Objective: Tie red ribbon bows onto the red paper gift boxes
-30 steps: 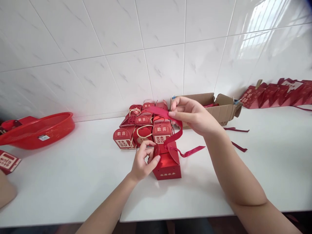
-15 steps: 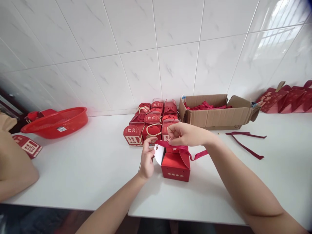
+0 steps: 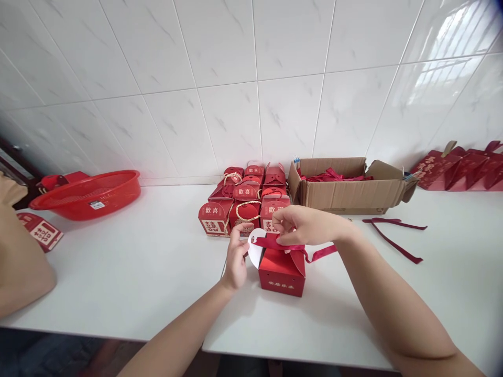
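One red box [image 3: 281, 277] sits on the surface [image 3: 129, 272]; the left hand [image 3: 236, 259] pinches its white-backed flap [image 3: 256, 258]; the right hand [image 3: 304, 225] pinches the ribbon [image 3: 270, 241], whose tip (raised above the box a second ago) now lies at the flap's hole [image 3: 253, 239], lining the two up.

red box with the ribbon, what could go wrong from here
The ribbon might bunch or miss the hole in the white flap, since its end sits close by. That flap, held outward in the left hand, could crease if pinched hard. Nothing visible grips the base of the red box, so a tug from the right hand might slide it.
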Available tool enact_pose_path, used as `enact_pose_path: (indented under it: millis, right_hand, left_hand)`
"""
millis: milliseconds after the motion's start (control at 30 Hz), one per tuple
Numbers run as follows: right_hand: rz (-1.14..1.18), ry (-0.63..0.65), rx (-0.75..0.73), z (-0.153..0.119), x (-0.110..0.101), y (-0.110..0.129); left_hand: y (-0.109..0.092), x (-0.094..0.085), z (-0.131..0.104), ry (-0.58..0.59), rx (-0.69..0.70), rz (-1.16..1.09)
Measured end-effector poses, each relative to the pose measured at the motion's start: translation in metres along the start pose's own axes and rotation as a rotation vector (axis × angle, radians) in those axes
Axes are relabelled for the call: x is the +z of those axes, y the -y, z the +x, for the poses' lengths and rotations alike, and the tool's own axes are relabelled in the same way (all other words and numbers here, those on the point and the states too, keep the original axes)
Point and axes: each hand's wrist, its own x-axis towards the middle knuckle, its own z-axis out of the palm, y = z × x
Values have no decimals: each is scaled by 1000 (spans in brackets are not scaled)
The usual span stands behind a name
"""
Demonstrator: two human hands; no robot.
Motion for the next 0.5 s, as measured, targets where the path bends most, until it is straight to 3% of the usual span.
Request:
enact_pose_path:
  millis: [233,500]
  right_hand:
    - [50,-60,-17,4,3,1]
    - [-45,24,62,6,5,1]
  left_hand:
    - [-1,1,0,8,-5,-23]
    - [2,-3,1,63,-8,-39]
